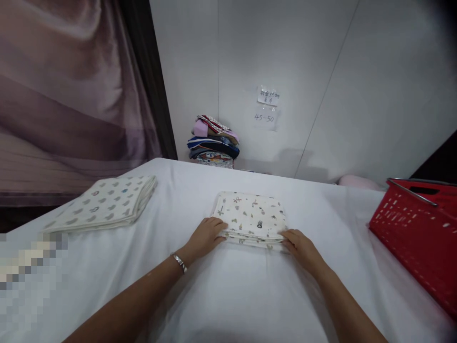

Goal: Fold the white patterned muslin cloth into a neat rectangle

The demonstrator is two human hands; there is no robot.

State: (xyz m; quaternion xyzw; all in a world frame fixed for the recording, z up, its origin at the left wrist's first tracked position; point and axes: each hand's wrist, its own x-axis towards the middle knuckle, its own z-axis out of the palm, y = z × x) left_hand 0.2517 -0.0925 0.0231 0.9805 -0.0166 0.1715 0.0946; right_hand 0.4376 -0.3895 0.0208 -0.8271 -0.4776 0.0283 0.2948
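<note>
A white cloth with small printed figures [252, 214] lies folded into a layered rectangle on the white-covered table [235, 295]. My left hand [209, 234] grips its near left corner, thumb below and fingers on top. At the near right corner my right hand [302, 247] pinches the folded layers in the same way. A silver bracelet [179, 262] circles my left wrist. Farther left lies another folded white cloth [107, 202], printed with grey shapes, apart from both hands.
A red plastic basket [421, 228] with a metal handle stands at the right. Behind the table's far edge rises a pile of folded fabrics [214, 143]. Paper notes [267, 107] are taped to the wall, and a pinkish curtain [71, 95] hangs at the left.
</note>
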